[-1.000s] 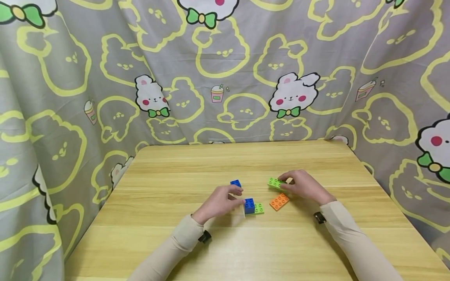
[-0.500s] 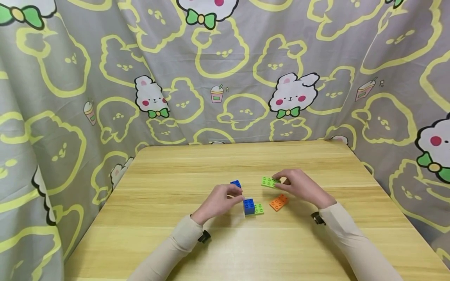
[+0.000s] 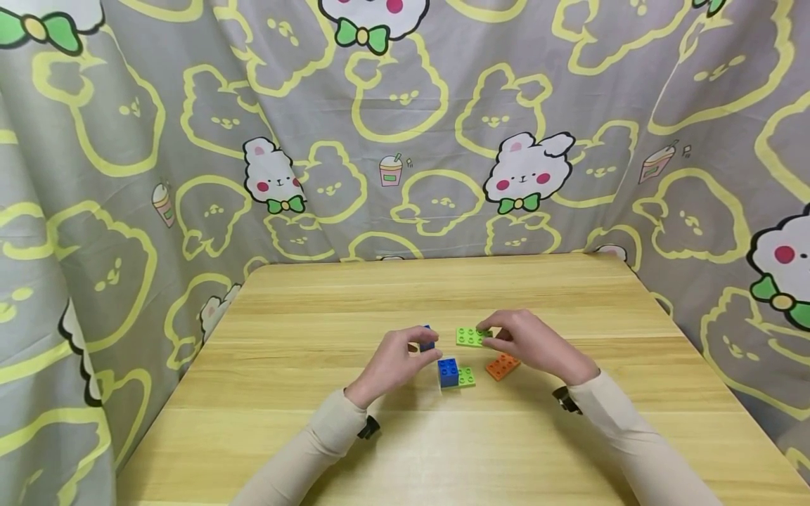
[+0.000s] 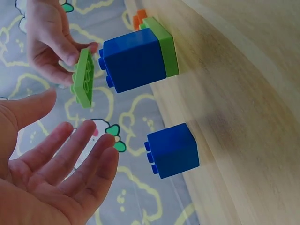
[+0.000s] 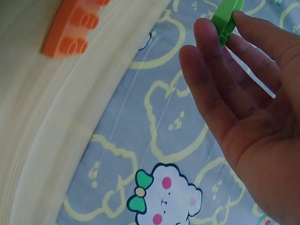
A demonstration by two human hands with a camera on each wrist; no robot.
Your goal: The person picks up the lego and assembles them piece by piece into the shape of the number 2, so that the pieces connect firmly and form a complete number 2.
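Observation:
My right hand [image 3: 538,341] pinches a flat light-green toy brick [image 3: 469,336] at one end between thumb and fingers. In the left wrist view this green brick [image 4: 83,79] is up off the table, studs facing up. A blue brick [image 3: 448,372] sits on one end of a second flat green brick [image 3: 467,377], whose other studs are bare. My left hand [image 3: 389,362] hovers beside that stack, thumb and fingers apart, holding nothing. Another blue brick [image 4: 173,150] stands alone on the table, partly hidden behind the left fingers in the head view.
A flat orange brick [image 3: 503,366] lies right of the stack, below the right hand. The wooden table [image 3: 304,316] reaches back to a patterned curtain [image 3: 342,176], which also hangs along both sides.
My right hand has carried the flat green brick leftward, from above the orange brick to behind the blue-and-green stack. The left hand has barely moved, its fingers slightly wider apart.

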